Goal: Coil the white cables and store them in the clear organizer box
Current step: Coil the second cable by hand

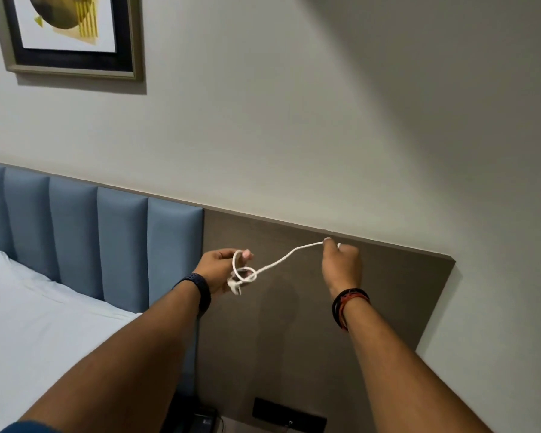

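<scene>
Cable: a thin white cord cable is hanging in the air between both hands, in front of the dark brown wooden wall panel; it is not lying on any surface.
Coil: two small loops are forming at the cable's left end, one around the fingers and one just below, with a white plug end dangling beneath them.
Left hand: its fingers are closing on the loops, clamping them.
Right hand: it is pinching the cable's other end between fingertips near the panel's top edge, with the stretch between the hands sagging slightly.
Wrists: the left is wearing a dark band, the right red and black threads.
Surroundings: a blue padded headboard is adjoining the panel's left edge; a white pillow is lying below it; a framed picture is hanging on the pale wall; a black socket strip is sitting at the panel's bottom edge.
</scene>
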Motion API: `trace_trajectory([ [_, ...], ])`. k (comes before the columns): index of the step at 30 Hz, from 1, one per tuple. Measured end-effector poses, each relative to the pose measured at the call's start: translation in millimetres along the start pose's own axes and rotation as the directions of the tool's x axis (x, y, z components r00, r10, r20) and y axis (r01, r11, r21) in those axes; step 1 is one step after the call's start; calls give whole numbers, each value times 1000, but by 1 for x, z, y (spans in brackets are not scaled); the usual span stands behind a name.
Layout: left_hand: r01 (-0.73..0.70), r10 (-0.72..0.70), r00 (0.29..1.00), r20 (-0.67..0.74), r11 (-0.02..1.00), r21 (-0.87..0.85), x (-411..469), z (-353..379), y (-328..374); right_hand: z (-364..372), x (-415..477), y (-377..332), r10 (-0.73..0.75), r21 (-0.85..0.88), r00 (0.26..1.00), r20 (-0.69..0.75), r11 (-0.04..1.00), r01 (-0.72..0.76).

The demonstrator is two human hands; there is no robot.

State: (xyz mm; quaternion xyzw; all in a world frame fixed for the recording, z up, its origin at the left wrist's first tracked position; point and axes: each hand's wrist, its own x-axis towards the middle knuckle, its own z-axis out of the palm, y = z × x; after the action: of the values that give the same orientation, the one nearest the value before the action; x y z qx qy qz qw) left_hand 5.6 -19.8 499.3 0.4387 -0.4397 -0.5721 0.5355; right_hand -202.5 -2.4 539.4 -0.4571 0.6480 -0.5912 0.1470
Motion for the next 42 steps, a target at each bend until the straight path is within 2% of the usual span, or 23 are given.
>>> trace_trajectory([
  [2,10,-14,999,-37,993,-121,1,4,3,0,-1,0,1,-29,1000,-19,1000,-2],
  [5,19,-31,971,-235,998,-55,3,6,6,-5,3,1,72,14,991,-111,997,-70],
  [10,80,-107,810,-576,994,-73,9,-14,-1,-14,5,1,116,75,944,-310,992,-98],
  [12,137,-72,775,-628,989,56,10,-19,-5,-12,2,-1,115,88,927,-356,992,-89],
  [13,163,30,767,-641,957,239,10,-20,-8,-12,1,-2,136,105,913,-384,989,-103],
  [14,171,196,775,-601,851,497,10,-22,-10,-13,1,-3,164,124,895,-416,985,-123],
  [15,150,376,799,-470,632,760,10,-23,-12,-15,1,-3,200,151,875,-440,978,-147],
  [16,81,498,823,-272,371,925,8,-23,-12,-18,3,-3,245,191,855,-458,966,-174],
  [17,15,537,836,-109,177,984,5,-21,-14,-20,5,-2,299,247,832,-468,948,-202],
  [18,8,525,849,-58,98,995,4,-20,-17,-23,5,-3,345,296,814,-467,929,-224],
  [19,74,481,867,-131,136,988,6,-21,-18,-23,5,-3,363,319,809,-463,919,-231],
  [20,165,389,874,-291,326,931,6,-21,-18,-22,5,-3,343,312,814,-470,927,-210],
  [21,252,205,880,-429,564,786,7,-22,-18,-19,4,-3,304,293,822,-481,940,-175],
  [22,308,-16,894,-448,748,587,8,-22,-19,-17,5,-3,276,280,825,-492,948,-151],
  [23,342,-189,910,-370,846,409,8,-21,-19,-18,6,-3,275,282,826,-491,948,-148],
  [25,267,-225,957,-182,930,254,9,-24,-23,-22,11,-2,291,261,852,-435,946,-190],
  [27,151,-149,989,-19,980,131,7,-23,-22,-26,15,1,257,176,898,-358,963,-205],
  [29,130,-117,987,108,984,-122,6,-19,-17,-26,14,3,220,116,923,-316,974,-192],
  [32,120,-84,990,109,918,-378,8,-8,-11,-25,9,5,241,90,918,-316,970,-224],
  [35,194,-188,981,53,900,-391,3,1,0,-28,7,7,269,100,899,-346,963,-250],
  [38,280,-310,949,-57,912,-301,8,2,4,-29,7,7,267,115,892,-365,964,-241],
  [40,304,-345,927,-150,922,-239,9,4,3,-29,7,6,267,120,883,-385,964,-238],
  [42,331,-360,918,-166,926,-182,7,7,-1,-28,9,5,271,127,877,-396,962,-240],
])
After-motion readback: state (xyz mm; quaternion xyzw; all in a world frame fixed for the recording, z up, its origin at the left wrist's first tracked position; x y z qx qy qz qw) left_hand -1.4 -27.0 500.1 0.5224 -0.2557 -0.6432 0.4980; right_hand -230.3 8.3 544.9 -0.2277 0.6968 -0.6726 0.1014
